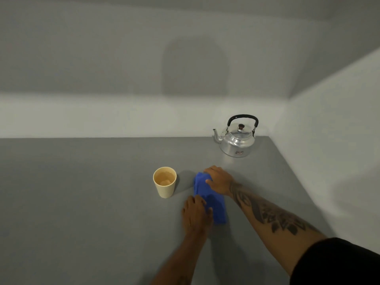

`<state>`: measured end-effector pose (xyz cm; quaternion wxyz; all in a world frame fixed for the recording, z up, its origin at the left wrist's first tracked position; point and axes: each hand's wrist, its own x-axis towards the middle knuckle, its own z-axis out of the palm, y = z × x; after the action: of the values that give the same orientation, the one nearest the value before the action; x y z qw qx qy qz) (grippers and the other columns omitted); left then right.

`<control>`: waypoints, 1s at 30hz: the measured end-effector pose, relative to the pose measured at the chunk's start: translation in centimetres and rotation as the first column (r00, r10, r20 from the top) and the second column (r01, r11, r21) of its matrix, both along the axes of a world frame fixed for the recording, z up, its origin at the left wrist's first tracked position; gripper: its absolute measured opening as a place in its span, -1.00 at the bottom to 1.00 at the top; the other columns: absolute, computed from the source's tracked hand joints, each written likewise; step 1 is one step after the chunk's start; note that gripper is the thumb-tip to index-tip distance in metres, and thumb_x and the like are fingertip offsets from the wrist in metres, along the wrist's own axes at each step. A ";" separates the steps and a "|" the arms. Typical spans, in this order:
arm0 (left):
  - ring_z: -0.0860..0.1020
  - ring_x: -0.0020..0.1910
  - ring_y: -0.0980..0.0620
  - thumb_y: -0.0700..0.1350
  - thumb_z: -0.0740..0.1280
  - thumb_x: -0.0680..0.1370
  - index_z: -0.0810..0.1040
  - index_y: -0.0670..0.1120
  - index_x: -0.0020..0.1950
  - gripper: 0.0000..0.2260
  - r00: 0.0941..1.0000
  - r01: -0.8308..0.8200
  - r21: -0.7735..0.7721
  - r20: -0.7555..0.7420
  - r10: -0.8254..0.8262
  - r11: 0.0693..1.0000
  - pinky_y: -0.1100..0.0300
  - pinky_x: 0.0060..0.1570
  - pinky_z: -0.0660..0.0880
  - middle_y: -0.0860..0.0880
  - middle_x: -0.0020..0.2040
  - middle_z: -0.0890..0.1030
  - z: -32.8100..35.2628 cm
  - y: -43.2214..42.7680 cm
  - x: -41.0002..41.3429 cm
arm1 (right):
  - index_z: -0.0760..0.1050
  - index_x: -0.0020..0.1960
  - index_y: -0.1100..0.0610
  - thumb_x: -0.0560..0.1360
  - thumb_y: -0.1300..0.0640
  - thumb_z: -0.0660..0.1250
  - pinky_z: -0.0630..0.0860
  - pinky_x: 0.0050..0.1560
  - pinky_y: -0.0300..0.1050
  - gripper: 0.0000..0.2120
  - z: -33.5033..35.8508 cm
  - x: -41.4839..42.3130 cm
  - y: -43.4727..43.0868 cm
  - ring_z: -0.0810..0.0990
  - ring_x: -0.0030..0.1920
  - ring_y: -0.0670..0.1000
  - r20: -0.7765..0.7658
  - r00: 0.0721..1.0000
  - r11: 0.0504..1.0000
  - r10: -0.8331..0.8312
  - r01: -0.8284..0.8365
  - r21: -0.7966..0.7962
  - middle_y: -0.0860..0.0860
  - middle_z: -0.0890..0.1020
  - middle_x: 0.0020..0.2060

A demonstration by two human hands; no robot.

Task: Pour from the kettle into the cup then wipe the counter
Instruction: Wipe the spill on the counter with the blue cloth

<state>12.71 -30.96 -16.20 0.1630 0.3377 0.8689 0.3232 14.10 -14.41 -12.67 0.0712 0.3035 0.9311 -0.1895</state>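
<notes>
The grey counter (82, 202) carries a kettle (236, 140) in its far right corner. Beside the filled cup (165, 182), both hands press a blue cloth (209, 196): left hand (196, 215) and right hand (219, 179) lie flat, fingers spread.

**Bare walls, one soft shadow**

A pale back wall (102, 112) meets a side wall (339, 140) in a corner (287, 103) on the right. A broad, rounded shadow (195, 66) lies on the back wall's darker upper part; the band below it is lighter.
</notes>
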 end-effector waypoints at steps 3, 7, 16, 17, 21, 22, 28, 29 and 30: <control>0.44 0.08 -0.02 0.03 0.28 0.52 0.41 -0.06 0.14 -0.73 0.999 -0.030 -0.084 -0.027 0.028 0.996 0.14 0.12 0.41 -0.04 0.12 0.45 -0.8 0.6 -0.3 | 0.30 0.39 0.17 0.52 0.12 0.21 0.33 0.33 0.08 -0.54 -0.7 -0.4 0.2 0.39 0.29 0.20 0.025 0.999 0.999 0.032 -0.032 0.011 0.16 0.41 0.33; 0.41 0.04 0.02 0.06 0.28 0.51 0.39 -0.04 0.14 -0.72 0.998 -0.038 -0.108 -0.052 0.033 0.993 0.20 0.08 0.37 -0.02 0.10 0.44 -1.2 1.1 -0.3 | 0.33 0.36 0.14 0.50 0.05 0.27 0.36 0.28 0.06 -0.54 -1.9 -1.0 0.8 0.42 0.24 0.19 0.033 0.998 0.994 0.057 -0.060 0.090 0.15 0.45 0.27; 0.40 0.11 0.01 0.11 0.31 0.46 0.33 0.00 0.26 -0.57 0.993 -0.114 -0.073 -0.048 0.111 0.991 0.21 0.12 0.34 -0.01 0.17 0.42 -1.9 1.0 0.2 | 0.45 0.14 0.19 0.43 0.04 0.33 0.39 0.15 -0.02 -0.66 -2.7 -1.5 2.0 0.45 0.14 0.22 -0.001 1.000 0.997 0.016 -0.016 0.080 0.20 0.49 0.11; 0.39 0.13 0.01 0.13 0.31 0.46 0.33 0.01 0.27 -0.56 0.992 -0.120 -0.069 -0.039 0.118 0.990 0.20 0.14 0.34 0.00 0.17 0.42 -2.0 0.9 0.2 | 0.44 0.10 0.20 0.43 0.06 0.32 0.40 0.12 -0.03 -0.68 -2.6 -1.5 2.1 0.49 0.12 0.22 0.003 1.000 0.997 0.025 -0.025 0.079 0.20 0.53 0.08; 0.37 0.18 0.02 0.20 0.30 0.44 0.27 0.03 0.34 -0.46 0.992 -0.123 -0.069 -0.012 0.122 0.990 0.20 0.19 0.30 0.02 0.22 0.39 -2.0 0.5 -0.2 | 0.39 -0.01 0.10 0.41 0.09 0.28 0.34 0.09 0.01 -0.82 -0.5 -1.5 1.8 0.51 0.08 0.20 0.012 0.998 0.994 0.056 -0.057 0.093 0.14 0.62 0.01; 0.37 0.19 0.02 0.22 0.31 0.43 0.26 0.03 0.35 -0.42 0.991 -0.130 -0.078 -0.024 0.128 0.988 0.19 0.20 0.31 0.01 0.23 0.38 -1.9 0.4 -0.3 | 0.35 -0.07 0.06 0.40 0.10 0.29 0.32 0.05 -0.01 -0.84 0.4 -1.5 1.7 0.52 0.05 0.18 0.010 0.997 0.994 0.073 -0.074 0.084 0.11 0.62 -0.03; 0.42 0.09 0.04 0.24 0.42 0.31 0.43 0.08 0.04 -0.58 0.990 -0.089 -0.040 0.108 0.093 0.995 0.22 0.03 0.37 0.06 0.08 0.44 -0.9 -0.4 -2.0 | 0.35 -0.17 0.07 0.31 0.17 0.46 0.37 -0.19 -0.09 -0.73 7.9 -0.5 -1.0 0.44 -0.21 0.03 -0.029 0.966 0.962 0.255 -0.257 -0.096 -0.03 0.47 -0.25; 0.46 0.04 0.05 0.21 0.45 0.31 0.44 0.06 -0.03 -0.62 0.979 -0.077 0.012 0.191 0.073 0.997 0.24 -0.02 0.42 0.07 0.04 0.48 -0.8 -0.7 -2.4 | 0.36 -0.17 0.07 0.32 0.19 0.46 0.37 -0.22 -0.10 -0.73 9.1 -0.2 -1.7 0.43 -0.22 0.01 -0.034 0.959 0.953 0.282 -0.284 -0.104 -0.07 0.44 -0.28; 0.50 -0.01 0.06 0.15 0.47 0.33 0.44 0.05 -0.06 -0.67 0.962 -0.049 0.064 0.271 0.030 0.997 0.25 -0.06 0.47 0.08 -0.01 0.52 -0.5 -1.1 -2.8 | 0.36 -0.16 0.07 0.33 0.20 0.46 0.36 -0.24 -0.14 -0.74 10.4 0.0 -2.5 0.42 -0.24 -0.02 -0.041 0.952 0.946 0.302 -0.305 -0.110 -0.11 0.42 -0.30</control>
<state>9.92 -32.03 -16.66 0.2617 0.2786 0.8332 0.3995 14.10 -16.87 -2.23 0.1061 0.1498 0.9550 -0.2331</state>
